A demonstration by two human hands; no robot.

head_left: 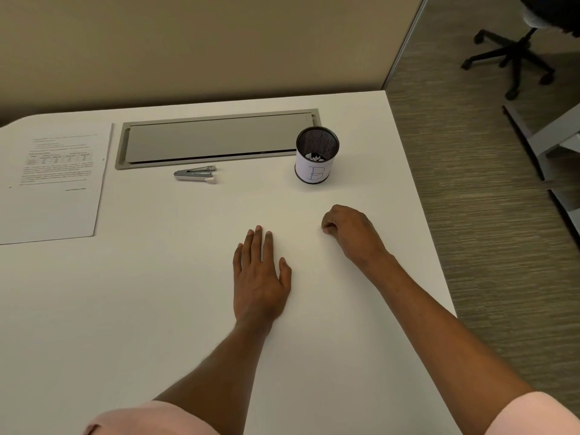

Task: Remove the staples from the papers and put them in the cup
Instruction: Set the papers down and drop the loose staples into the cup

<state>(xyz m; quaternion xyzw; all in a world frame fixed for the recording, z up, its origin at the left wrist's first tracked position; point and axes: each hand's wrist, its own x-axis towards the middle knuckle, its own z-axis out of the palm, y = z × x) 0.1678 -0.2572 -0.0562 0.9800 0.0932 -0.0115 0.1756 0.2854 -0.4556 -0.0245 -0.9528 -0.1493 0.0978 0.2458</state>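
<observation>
The printed papers (53, 183) lie flat at the far left of the white table (157, 309). A metal staple remover (196, 175) lies near the table's middle back. A black mesh cup (317, 155) with a white label marked "B" stands to the right, with white scraps inside. My left hand (260, 281) rests flat on the table with straight fingers. My right hand (351, 233) rests on the table in front of the cup with its fingers curled under; nothing shows in it.
A grey cable hatch (216, 139) is set into the table behind the staple remover. The table's right edge runs close to my right arm. An office chair (514, 54) stands on the carpet at the far right.
</observation>
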